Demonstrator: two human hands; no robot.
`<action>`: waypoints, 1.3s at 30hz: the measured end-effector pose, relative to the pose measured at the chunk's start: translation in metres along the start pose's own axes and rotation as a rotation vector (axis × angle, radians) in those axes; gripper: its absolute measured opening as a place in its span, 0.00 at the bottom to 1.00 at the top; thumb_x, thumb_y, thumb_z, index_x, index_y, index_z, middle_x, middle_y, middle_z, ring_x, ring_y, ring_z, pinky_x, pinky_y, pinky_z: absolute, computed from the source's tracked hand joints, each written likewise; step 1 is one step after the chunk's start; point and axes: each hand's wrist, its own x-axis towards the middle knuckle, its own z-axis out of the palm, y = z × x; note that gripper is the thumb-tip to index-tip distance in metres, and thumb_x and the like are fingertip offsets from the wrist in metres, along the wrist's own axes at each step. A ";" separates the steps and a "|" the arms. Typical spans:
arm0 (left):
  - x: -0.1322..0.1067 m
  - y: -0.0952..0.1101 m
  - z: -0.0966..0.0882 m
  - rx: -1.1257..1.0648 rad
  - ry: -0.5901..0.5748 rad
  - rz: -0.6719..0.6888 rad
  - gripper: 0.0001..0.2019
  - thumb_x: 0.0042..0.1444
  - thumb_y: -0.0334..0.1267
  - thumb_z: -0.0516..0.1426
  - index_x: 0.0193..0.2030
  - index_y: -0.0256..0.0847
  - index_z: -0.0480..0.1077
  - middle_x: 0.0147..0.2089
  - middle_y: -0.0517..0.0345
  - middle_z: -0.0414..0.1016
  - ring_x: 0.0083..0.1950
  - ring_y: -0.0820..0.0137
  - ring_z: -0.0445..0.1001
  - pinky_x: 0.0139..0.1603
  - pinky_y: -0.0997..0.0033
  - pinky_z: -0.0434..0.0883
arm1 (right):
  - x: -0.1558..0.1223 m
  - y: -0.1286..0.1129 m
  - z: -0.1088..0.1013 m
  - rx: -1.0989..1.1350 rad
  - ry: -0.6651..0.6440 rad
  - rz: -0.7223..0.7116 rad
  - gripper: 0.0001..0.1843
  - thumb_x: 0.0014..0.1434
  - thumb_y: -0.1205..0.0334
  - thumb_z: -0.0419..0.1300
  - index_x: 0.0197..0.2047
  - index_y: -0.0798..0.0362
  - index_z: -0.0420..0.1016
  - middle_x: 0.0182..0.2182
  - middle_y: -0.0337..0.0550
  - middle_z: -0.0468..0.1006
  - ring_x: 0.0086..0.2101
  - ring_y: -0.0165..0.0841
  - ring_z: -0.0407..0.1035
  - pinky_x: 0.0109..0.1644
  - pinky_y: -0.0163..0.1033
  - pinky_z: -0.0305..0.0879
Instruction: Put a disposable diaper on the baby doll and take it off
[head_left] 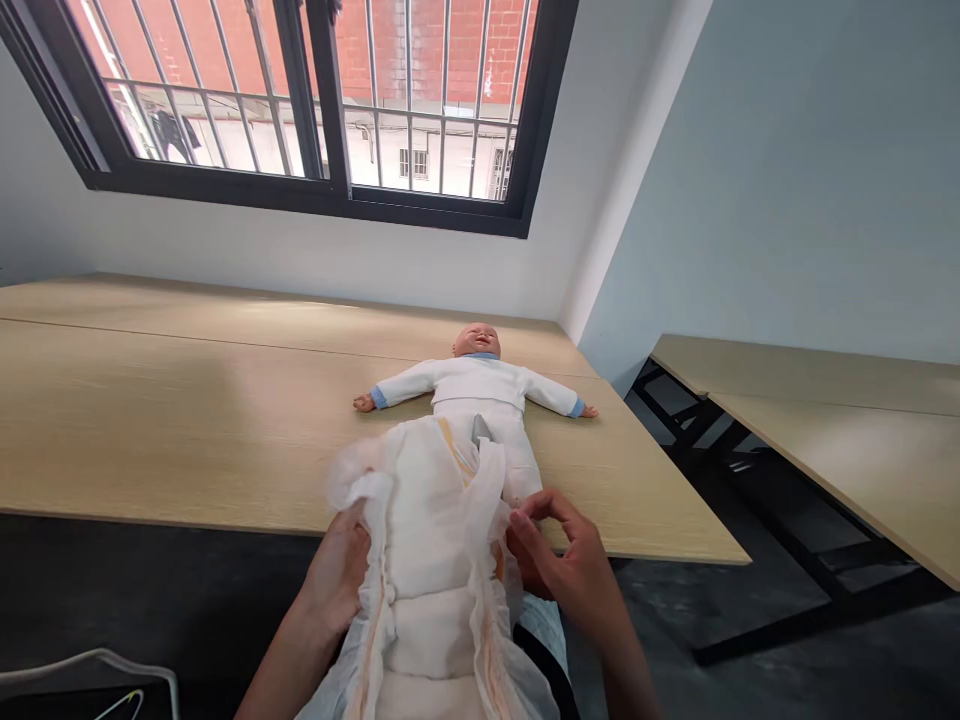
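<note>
Well, the person at the long pale-wood table (187, 420) held a disposable diaper (427, 540) opened out in both hands. Its far end lay across the upper legs of an infant training doll (478, 342), and its near end hung past the table's near edge. The doll lay on its back near the middle of the table, head to the far side and arms stretched out left and right. It wore a white long-sleeved top (476, 382) with blue cuffs and white trousers (517, 460).

The left hand (334, 570) was pressed up behind the diaper's left side, its fingers hidden, so I couldn't tell how they stood. The right hand (559, 550) was at the diaper's right edge, fingers curled and slightly parted, with the thumb and forefinger pinching the ruffled rim.

Beyond the table was a barred window (300, 100), and a second table (847, 440) stood well off to the right.
</note>
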 end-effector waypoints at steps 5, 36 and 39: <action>0.002 0.006 -0.005 -0.091 -0.122 -0.049 0.33 0.62 0.55 0.54 0.67 0.35 0.63 0.51 0.42 0.80 0.54 0.52 0.77 0.62 0.53 0.68 | -0.002 -0.004 0.013 -0.216 -0.087 -0.148 0.16 0.66 0.50 0.55 0.49 0.52 0.73 0.44 0.46 0.77 0.44 0.38 0.71 0.49 0.42 0.69; 0.001 -0.007 -0.001 0.168 0.096 0.245 0.23 0.49 0.30 0.67 0.54 0.38 0.74 0.49 0.51 0.81 0.55 0.55 0.77 0.56 0.63 0.75 | 0.026 -0.039 0.048 -0.448 -0.433 -0.774 0.20 0.67 0.72 0.47 0.56 0.44 0.70 0.52 0.33 0.78 0.61 0.30 0.63 0.73 0.56 0.31; -0.002 -0.007 0.002 0.227 0.081 0.289 0.26 0.45 0.28 0.69 0.54 0.38 0.74 0.50 0.49 0.81 0.55 0.55 0.77 0.54 0.65 0.75 | 0.019 -0.037 0.038 -0.291 -0.235 -0.776 0.17 0.66 0.71 0.50 0.52 0.45 0.72 0.47 0.36 0.79 0.55 0.33 0.69 0.72 0.56 0.39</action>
